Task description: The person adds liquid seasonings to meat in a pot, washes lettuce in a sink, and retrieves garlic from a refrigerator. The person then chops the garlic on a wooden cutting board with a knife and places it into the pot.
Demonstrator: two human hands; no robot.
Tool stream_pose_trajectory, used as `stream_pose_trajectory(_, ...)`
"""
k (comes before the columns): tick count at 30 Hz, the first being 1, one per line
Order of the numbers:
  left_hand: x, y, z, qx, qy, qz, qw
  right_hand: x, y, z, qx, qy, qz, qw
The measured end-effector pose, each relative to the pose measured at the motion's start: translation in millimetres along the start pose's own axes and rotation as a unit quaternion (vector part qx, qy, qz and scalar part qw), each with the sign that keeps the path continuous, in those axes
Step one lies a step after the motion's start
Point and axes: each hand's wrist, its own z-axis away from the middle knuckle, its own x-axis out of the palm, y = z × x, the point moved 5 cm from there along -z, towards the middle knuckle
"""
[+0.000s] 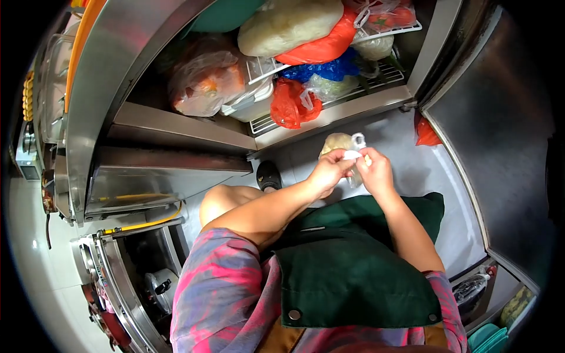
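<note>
Both my hands are close together in front of the open fridge, at a clear plastic bag (pixel 336 142) with pale contents. My left hand (pixel 327 173) pinches a white piece of the bag's top between thumb and fingers. Right beside it, my right hand (pixel 375 172) has its fingers closed on the bag's top too, with a small pale bit showing at the fingers. A white loop handle (pixel 358 140) stands up just beyond the fingertips. The lower part of the bag is partly hidden behind my hands.
The open fridge (pixel 329 117) holds a red bag (pixel 291 105), a blue bag (pixel 322 69) and a large pale bag (pixel 288 26) on wire racks. Its metal door (pixel 500 135) stands open at the right. A black shoe (pixel 268 175) is on the grey floor.
</note>
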Motion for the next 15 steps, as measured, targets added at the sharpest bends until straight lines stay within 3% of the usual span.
stream_pose_trajectory(2,4.4,-6.9,0.0,-0.076,-0.14,0.041,0.986,1.2,8.9,0.7,0.04,-0.032,-0.05,0.997)
stream_pose_trajectory(3,7.0,-4.2,4.9,-0.124,-0.154,0.062,0.978,3.9,15.2,3.1,0.08,-0.068,-0.104,0.989)
stream_pose_trajectory(8,24.0,-2.5,16.2,-0.232,-0.182,0.184,0.938,-22.6,0.1,11.3,-0.017,-0.068,-0.055,0.996)
stream_pose_trajectory(10,36.2,15.4,15.1,-0.205,-0.196,0.243,0.927,-55.5,3.7,13.0,0.073,0.077,-0.155,0.982)
stream_pose_trajectory(12,46.1,53.1,7.8,-0.181,-0.21,0.301,0.912,-87.6,4.8,12.0,0.109,0.147,-0.269,0.945)
stream_pose_trajectory(15,72.7,148.1,-9.3,0.031,-0.296,0.282,0.912,-117.3,6.8,9.2,0.124,0.177,-0.371,0.903)
